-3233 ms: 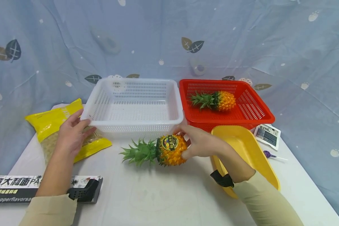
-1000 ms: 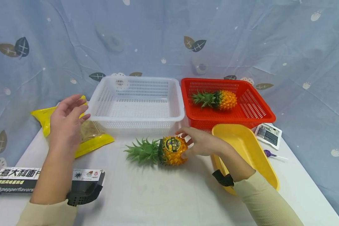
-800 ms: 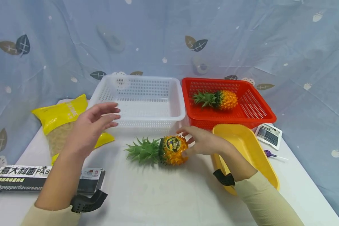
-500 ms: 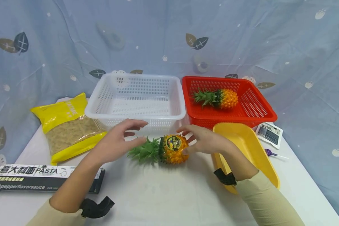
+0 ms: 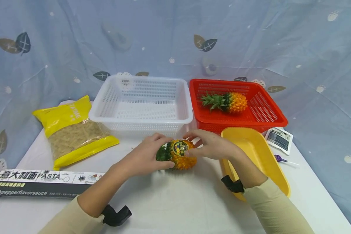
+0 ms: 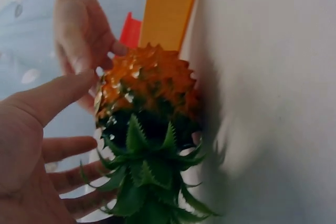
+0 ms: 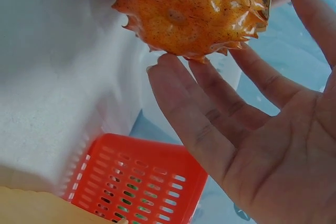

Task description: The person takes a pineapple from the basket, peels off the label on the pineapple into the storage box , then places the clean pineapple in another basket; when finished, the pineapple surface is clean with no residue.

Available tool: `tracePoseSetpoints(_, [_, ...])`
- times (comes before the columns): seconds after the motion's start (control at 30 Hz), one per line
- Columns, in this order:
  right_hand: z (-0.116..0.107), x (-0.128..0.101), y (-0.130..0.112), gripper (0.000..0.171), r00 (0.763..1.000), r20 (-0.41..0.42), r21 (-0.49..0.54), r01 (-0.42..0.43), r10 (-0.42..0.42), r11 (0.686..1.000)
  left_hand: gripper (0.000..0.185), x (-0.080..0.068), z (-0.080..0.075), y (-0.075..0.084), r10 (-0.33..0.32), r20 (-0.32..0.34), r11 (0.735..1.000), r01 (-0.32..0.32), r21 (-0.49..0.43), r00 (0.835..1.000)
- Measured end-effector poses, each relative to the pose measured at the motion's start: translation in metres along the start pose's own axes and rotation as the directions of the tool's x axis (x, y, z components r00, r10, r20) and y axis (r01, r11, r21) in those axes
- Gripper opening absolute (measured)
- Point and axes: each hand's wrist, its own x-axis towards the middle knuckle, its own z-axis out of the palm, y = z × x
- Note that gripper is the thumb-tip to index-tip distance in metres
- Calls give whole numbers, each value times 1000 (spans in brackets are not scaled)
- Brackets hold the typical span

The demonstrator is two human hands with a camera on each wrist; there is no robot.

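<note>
A toy-like pineapple (image 5: pixel 185 163) with a round label lies on its side on the white table, its crown to the left. My left hand (image 5: pixel 144 155) reaches over the crown end from the left. In the left wrist view, that hand's fingers are fairly straight beside the green leaves (image 6: pixel 147 182), thumb near the body. My right hand (image 5: pixel 212 145) is at the orange base end. Seen from the right wrist, its straight fingers (image 7: pixel 210 129) touch or nearly touch the spiky underside of the pineapple. The left hand hides most of the crown in the head view.
A white basket (image 5: pixel 140 122) stands behind the hands. Beside it, a red basket (image 5: pixel 240 125) holds a second pineapple (image 5: pixel 237 102). A yellow tray (image 5: pixel 269 159) is at right, near a sachet (image 5: pixel 279 139) and a lollipop (image 5: pixel 280 159). Left are a pasta bag (image 5: pixel 76 136) and a pasta box (image 5: pixel 41 185).
My left hand has left the white basket's left edge and moved right and nearer, down over the pineapple's crown. The right hand has stayed by the base; the pineapple lies about where it was.
</note>
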Motion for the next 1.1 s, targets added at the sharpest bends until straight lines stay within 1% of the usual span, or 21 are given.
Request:
tracePoseSetpoints(0.13, [3, 4, -1, 48, 999, -44, -11, 9, -9, 1000, 71, 2, 6, 0, -25, -23, 999, 25, 19, 999])
tracePoseSetpoints(0.33, [8, 8, -3, 33, 993, -121, -28, -17, 13, 999, 63, 7, 10, 2, -18, -66, 997, 23, 71, 998])
tracePoseSetpoints(0.47, [10, 10, -5, 28, 986, -164, -28, -30, 25, 999, 57, 9, 12, 4, -25, -76, 995, 32, 93, 997])
tracePoseSetpoints(0.63, [10, 12, -10, 25, 977, -208, -9, -38, 35, 999, 56, 10, 12, 3, -22, -90, 994, 32, 105, 996])
tracePoseSetpoints(0.93, [9, 14, -12, 7, 964, -265, 59, 23, -7, 998, 57, 12, 13, 2, -27, -81, 995, 35, 95, 996])
tracePoseSetpoints(1.1, [8, 15, -14, 4, 959, -282, 95, 42, -14, 995, 57, 13, 12, 2, -31, -76, 994, 38, 98, 997])
